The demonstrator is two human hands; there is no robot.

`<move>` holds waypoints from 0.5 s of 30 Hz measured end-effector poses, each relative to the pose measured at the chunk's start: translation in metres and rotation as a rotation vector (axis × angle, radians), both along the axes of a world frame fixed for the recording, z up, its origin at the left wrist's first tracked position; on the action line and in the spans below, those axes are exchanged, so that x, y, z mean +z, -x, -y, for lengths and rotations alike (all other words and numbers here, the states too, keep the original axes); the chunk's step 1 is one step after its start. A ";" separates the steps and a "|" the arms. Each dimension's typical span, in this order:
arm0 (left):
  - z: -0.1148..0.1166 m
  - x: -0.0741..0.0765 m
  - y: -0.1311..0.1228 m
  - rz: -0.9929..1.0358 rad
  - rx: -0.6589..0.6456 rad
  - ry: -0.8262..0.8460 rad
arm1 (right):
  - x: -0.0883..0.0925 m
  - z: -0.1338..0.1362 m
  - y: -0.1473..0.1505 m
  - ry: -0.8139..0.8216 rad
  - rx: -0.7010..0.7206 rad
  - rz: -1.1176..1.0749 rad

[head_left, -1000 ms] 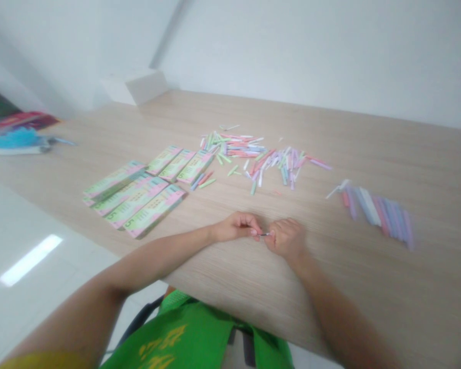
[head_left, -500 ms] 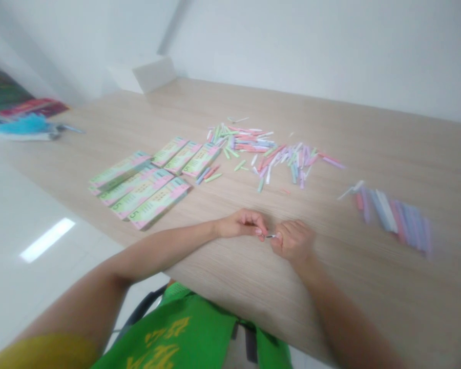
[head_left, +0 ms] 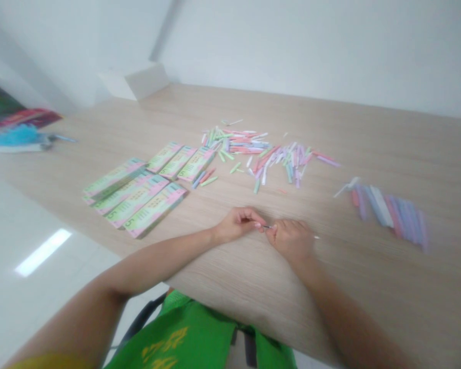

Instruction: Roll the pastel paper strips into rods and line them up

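Note:
Near the front of the wooden table (head_left: 223, 266), my left hand (head_left: 240, 224) pinches the tip of a thin dark-and-white stick (head_left: 268, 226) between thumb and fingertips. Its kind is too small to make out. My right hand (head_left: 291, 238) is closed around the same stick, with the fingers curled over it. A small white end shows beyond the far side of that hand and seems to belong to the stick. Most of its length is hidden in my right palm. The two hands are close together, with the dark part bridging the small gap.
Pastel tubes (head_left: 249, 145) lie scattered beyond my hands. A slanted row of similar tubes (head_left: 399, 215) is to the right. Several green-and-pink boxes (head_left: 153, 210) lie left. A white box (head_left: 146, 82) stands at the back, and a blue item (head_left: 17, 136) far left.
The view has shifted slightly. My hands have drawn closer together on the stick, and a white end now shows beyond my right hand.

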State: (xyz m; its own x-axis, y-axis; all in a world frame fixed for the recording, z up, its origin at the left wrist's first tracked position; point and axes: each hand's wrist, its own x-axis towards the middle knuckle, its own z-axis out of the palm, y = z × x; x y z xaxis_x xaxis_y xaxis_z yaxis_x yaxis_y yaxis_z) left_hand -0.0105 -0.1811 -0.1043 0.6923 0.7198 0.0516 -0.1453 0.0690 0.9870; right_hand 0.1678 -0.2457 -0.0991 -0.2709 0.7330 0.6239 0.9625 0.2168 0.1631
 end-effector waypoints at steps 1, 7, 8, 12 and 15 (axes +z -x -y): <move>0.001 -0.002 -0.002 -0.020 0.026 -0.008 | -0.001 -0.001 0.001 0.011 -0.015 0.011; 0.000 0.003 -0.011 -0.217 0.122 -0.335 | -0.002 -0.004 0.003 0.114 -0.077 0.000; -0.002 0.009 -0.012 -0.262 0.123 -0.444 | -0.001 -0.005 0.002 0.137 -0.086 -0.022; -0.006 0.046 -0.019 -0.459 0.069 -0.875 | 0.001 -0.005 0.002 0.151 -0.080 -0.151; 0.003 0.078 -0.028 -0.631 0.008 -1.144 | 0.003 -0.003 0.002 0.089 -0.043 -0.322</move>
State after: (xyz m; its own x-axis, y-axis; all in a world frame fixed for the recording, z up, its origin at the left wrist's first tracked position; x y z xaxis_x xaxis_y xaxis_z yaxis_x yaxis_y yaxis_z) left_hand 0.0175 -0.1845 -0.0262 0.8176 0.4891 0.3038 0.3650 -0.8483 0.3836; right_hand 0.1657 -0.2430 -0.0957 -0.0381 0.7947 0.6059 0.9701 0.1749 -0.1684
